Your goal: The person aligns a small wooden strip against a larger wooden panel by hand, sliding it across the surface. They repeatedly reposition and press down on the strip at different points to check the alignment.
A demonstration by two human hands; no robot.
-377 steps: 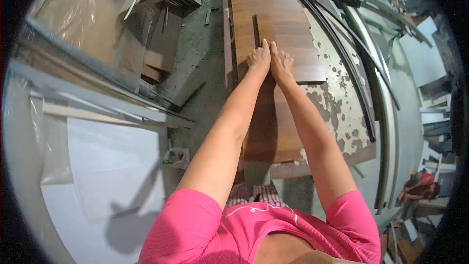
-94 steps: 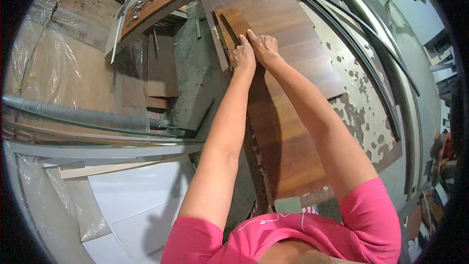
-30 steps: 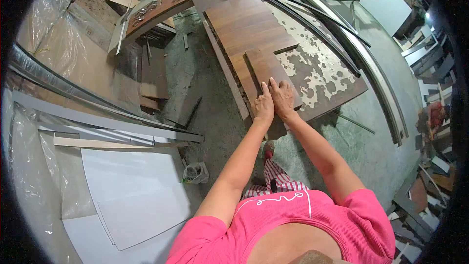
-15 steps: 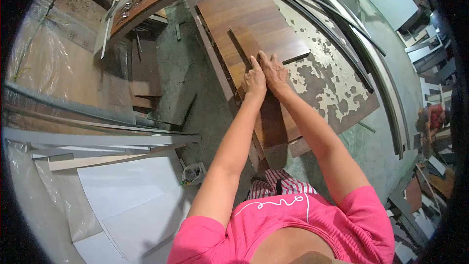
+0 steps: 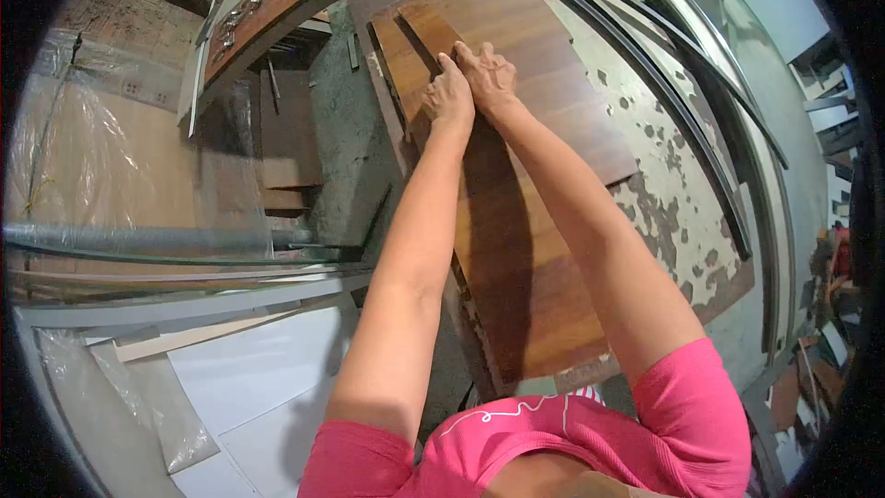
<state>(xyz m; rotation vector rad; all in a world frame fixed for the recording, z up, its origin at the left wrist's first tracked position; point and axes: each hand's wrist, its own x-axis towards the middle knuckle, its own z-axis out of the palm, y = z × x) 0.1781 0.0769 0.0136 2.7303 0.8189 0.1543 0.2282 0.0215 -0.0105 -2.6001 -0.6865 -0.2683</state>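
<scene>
My left hand (image 5: 449, 94) and my right hand (image 5: 486, 72) lie side by side on a long brown wood-grain panel (image 5: 544, 221), near its far left edge. Both arms are stretched out over it. The right hand's fingers are spread flat on the surface. The left hand's fingers are curled at the panel's edge, next to a dark gap beside a lower brown panel (image 5: 392, 55). Anything under the palms is hidden. The panels lie on a worktable (image 5: 673, 212) with a peeling pale surface.
Curved dark strips (image 5: 682, 83) run along the table's right side. A board with metal fittings (image 5: 267, 0) stands at the far left. Plastic-wrapped boards (image 5: 101, 166) and white sheets (image 5: 249, 387) lie on the floor to the left. Another person (image 5: 834, 258) is at the far right.
Both hands have slid away from me along the panel toward its far end, staying together. The arms are now stretched further and I lean more over the table.
</scene>
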